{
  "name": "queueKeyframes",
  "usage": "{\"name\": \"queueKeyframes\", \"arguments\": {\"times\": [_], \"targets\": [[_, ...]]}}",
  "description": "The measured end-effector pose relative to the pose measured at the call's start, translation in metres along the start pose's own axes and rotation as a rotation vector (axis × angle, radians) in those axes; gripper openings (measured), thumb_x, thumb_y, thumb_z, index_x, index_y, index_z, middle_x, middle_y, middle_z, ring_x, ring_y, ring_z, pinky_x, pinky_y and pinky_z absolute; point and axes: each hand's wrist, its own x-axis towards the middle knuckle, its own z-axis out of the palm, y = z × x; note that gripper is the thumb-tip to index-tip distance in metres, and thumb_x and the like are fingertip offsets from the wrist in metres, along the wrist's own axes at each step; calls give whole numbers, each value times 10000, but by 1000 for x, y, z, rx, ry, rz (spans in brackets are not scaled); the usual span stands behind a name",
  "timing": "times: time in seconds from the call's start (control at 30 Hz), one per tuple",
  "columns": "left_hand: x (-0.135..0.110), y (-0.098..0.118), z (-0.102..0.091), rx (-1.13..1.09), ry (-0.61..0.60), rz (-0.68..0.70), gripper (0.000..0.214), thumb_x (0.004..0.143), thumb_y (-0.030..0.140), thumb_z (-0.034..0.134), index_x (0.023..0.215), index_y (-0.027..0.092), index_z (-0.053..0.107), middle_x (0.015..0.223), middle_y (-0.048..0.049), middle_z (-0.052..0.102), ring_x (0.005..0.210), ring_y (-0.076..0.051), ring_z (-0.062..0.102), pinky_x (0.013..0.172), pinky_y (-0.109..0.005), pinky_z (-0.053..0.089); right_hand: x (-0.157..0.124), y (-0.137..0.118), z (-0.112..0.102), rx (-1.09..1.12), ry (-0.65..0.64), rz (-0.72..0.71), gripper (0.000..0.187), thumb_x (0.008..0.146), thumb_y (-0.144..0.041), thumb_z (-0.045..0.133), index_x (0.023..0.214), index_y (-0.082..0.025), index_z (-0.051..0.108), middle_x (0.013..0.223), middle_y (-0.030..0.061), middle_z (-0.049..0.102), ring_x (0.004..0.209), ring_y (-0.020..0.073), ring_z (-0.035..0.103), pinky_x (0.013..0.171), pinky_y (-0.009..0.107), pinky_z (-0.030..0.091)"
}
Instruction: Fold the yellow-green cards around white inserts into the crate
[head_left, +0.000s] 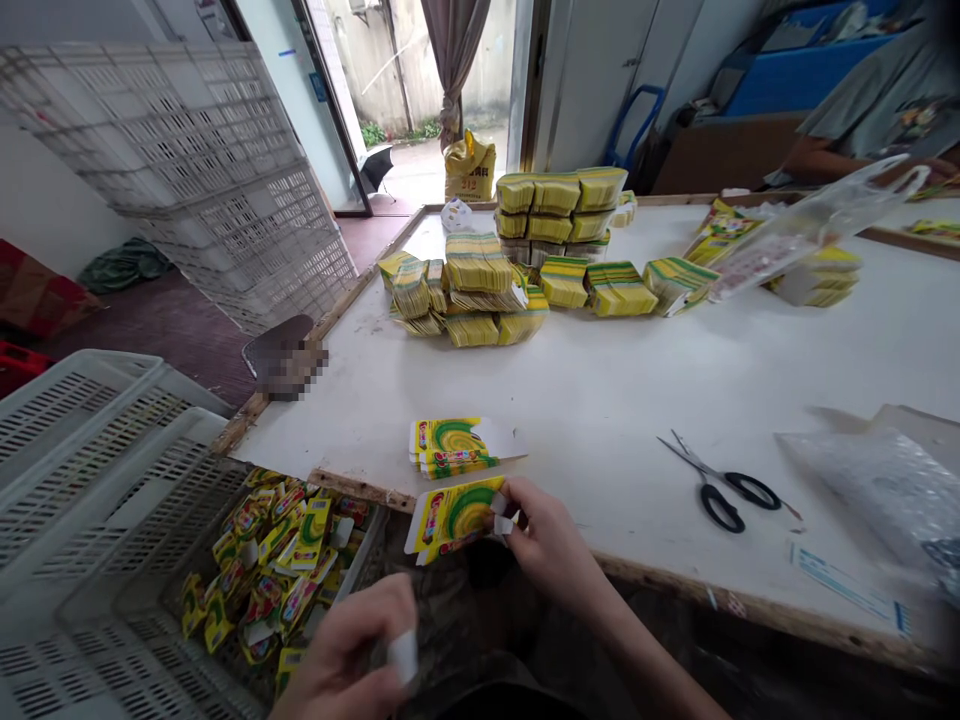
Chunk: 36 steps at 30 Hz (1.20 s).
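My right hand (546,538) is closed on a flat yellow-and-green printed carton (459,518), pinching its right end at the table's front edge. White patches show at its fingertips; whether they are tape or carton flaps I cannot tell. Low in the view, my left hand (352,650) is blurred, its fingers bent, with a white patch by the fingertips. It is near the crate (367,560), where many yellow cartons (277,550) lie in a loose heap. Just beyond the held carton, a small stack of flat cartons (454,447) rests on the white table (600,400).
Bundled carton stacks (480,265) stand at the table's back. Black-handled scissors (724,485) and clear plastic wrap (870,490) lie on the right. A plastic bag (810,235) sits farther back, near a co-worker's arm (817,160). White crates (195,160) are piled at left.
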Motion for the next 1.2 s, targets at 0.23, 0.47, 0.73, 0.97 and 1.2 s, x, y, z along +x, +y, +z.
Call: {"name": "queueKeyframes", "arguments": {"times": [0.23, 0.47, 0.73, 0.97, 1.2], "targets": [[52, -38, 43, -335, 336, 206, 819, 585, 615, 772, 1288, 279, 521, 1373, -102, 513, 1270, -335, 455, 961, -392, 471, -8, -3, 6, 72, -40, -17, 159, 719, -56, 499, 693, -207, 459, 647, -33, 524, 593, 131, 464, 541, 228, 334], [89, -26, 78, -680, 501, 318, 565, 670, 649, 638, 982, 180, 672, 1005, -118, 662, 1024, -331, 606, 876, -436, 509, -11, -13, 14, 317, 2, 37, 184, 729, -152, 581, 741, -221, 411, 645, -53, 485, 577, 121, 445, 520, 219, 345], [101, -12, 75, -904, 607, 234, 528, 676, 702, 627, 771, 183, 604, 678, 16, 500, 590, -113, 502, 580, -224, 487, -22, -26, 26, 655, -198, 123, 225, 657, -187, 692, 731, -196, 479, 685, -50, 462, 626, 113, 391, 562, 217, 339], [98, -27, 76, -674, 596, 66, 716, 605, 841, 534, 853, 182, 665, 745, -43, 658, 788, -228, 648, 709, -316, 535, -12, -2, 25, 501, 13, 52, 229, 738, -263, 687, 871, -202, 511, 738, -38, 490, 667, 133, 469, 614, 238, 399], [89, -42, 56, -531, 582, 66, 202, 711, 306, 787, 861, 193, 713, 804, -14, 737, 736, -166, 670, 735, -276, 532, -4, 8, -1, 241, 150, -13, 191, 808, -268, 585, 647, -200, 508, 575, -33, 486, 557, 129, 450, 523, 228, 372]]}}
